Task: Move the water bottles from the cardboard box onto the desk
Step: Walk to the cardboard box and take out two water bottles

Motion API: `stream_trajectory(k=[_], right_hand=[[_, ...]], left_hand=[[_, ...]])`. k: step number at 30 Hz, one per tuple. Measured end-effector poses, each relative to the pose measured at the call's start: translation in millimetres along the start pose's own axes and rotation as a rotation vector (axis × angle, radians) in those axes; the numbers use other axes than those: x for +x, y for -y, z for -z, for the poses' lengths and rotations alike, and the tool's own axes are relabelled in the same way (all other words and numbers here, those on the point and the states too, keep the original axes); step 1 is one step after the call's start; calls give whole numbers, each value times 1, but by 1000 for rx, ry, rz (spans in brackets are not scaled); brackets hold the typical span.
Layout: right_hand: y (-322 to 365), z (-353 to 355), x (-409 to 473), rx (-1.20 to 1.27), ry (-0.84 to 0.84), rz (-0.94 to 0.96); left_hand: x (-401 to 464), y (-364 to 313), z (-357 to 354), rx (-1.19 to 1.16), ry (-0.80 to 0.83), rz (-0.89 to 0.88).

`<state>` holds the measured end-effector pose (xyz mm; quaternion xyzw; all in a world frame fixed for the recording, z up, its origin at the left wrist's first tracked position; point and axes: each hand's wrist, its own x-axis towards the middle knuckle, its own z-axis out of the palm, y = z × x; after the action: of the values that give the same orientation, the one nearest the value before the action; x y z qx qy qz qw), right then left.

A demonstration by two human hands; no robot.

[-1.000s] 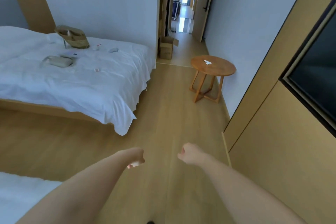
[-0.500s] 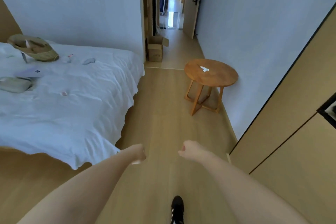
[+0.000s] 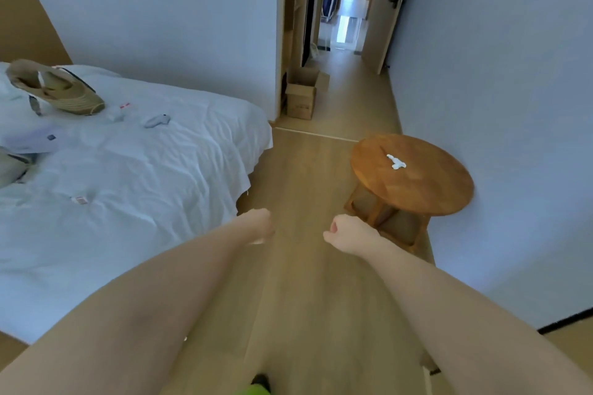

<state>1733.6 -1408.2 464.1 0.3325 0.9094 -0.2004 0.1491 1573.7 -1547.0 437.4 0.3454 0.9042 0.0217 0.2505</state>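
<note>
— Nearer than half a second before, the round wooden table [image 3: 414, 176] was found at centre right of the frame, and the cardboard box [image 3: 303, 96] at upper centre was seen larger. What was noted of the hands?

— Both arms were stretched forward over the wooden floor [image 3: 308, 298]. The left hand [image 3: 258, 224] was curled into a fist at centre frame; something pale showed under it, and whether it was held could not be told. The right hand [image 3: 348, 232] was curled as well, and nothing was seen in it.

— And the box?

— It was set on the floor by the doorway, flaps open, well apart from both hands. No bottles could be made out inside. A white bed [image 3: 128, 186] was seen at left, with a straw hat [image 3: 54, 90] on it at upper left.
</note>
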Motion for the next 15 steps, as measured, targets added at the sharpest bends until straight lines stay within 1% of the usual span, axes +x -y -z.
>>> stream_trajectory(k=[2, 5, 7, 11, 13, 15], right_hand=[[-3, 8, 45, -11, 26, 1], [-3, 29, 123, -32, 44, -1], [4, 54, 179, -38, 40, 9], [22, 114, 288, -1, -6, 5], [28, 136, 330, 34, -22, 3], [29, 151, 366, 48, 0, -5]], left_hand=[[46, 2, 2, 6, 40, 29], [120, 5, 24, -2, 60, 11], [174, 4, 49, -18, 45, -6], [286, 0, 121, 37, 18, -1], [336, -6, 154, 23, -1, 8], [377, -16, 175, 38, 23, 11]])
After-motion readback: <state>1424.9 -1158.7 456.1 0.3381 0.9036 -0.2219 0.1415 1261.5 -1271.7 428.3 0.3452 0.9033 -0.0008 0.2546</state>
